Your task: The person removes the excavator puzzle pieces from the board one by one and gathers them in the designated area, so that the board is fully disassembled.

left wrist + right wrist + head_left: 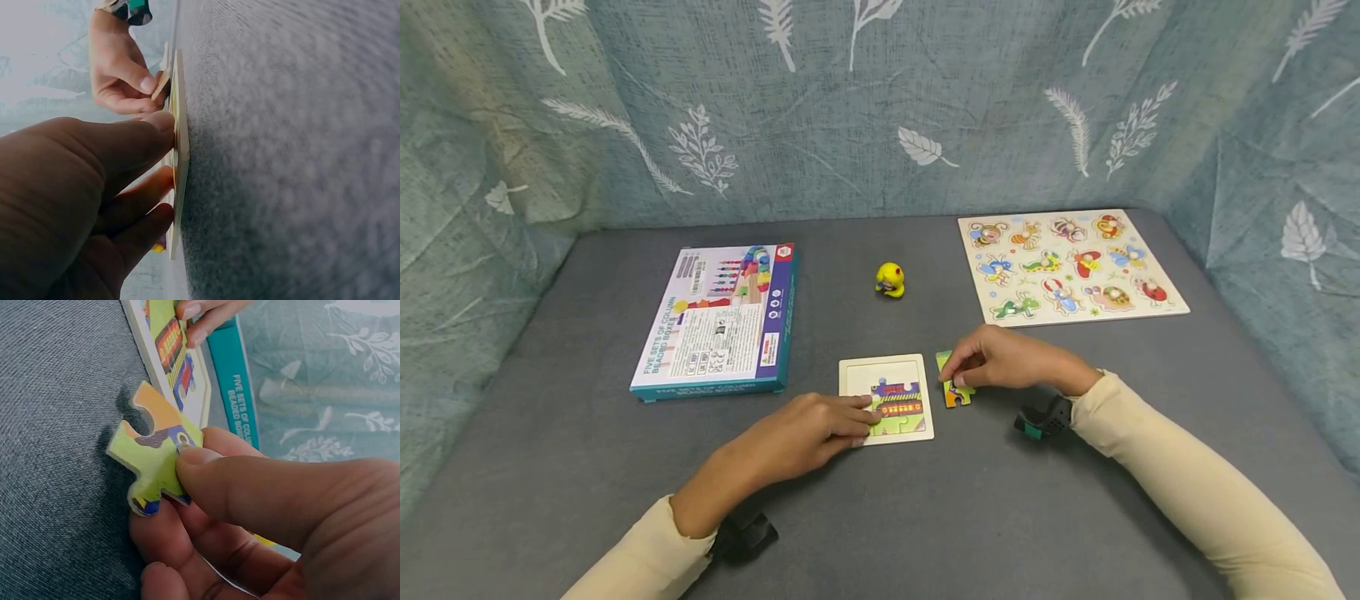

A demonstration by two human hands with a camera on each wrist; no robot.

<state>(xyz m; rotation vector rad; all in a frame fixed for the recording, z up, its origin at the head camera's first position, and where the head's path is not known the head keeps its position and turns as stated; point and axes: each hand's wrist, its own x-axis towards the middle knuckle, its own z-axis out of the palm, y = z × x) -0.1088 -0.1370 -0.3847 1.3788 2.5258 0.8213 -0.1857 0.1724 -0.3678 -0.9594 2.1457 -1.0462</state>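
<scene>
My right hand (pixel 1000 358) pinches a jigsaw piece (pixel 153 440) between thumb and fingers, just right of a small square puzzle tray (pixel 928 408). The piece is green and orange with some dark blue, and it is tilted off the grey cloth in the right wrist view. My left hand (pixel 808 433) rests its fingertips on the tray's left part, thumb and fingers spread over the surface. Joined pieces (pixel 898 408) with a purple, red and green picture lie inside the tray; the fingers hide some of its left side.
A blue and white boxed bead set (pixel 722 325) lies at the left. Behind the tray sits a small yellow toy figure (pixel 891 280). A wooden insect puzzle board (pixel 1075 267) is at the back right. A leaf-patterned curtain (pixel 850 108) hangs behind the table.
</scene>
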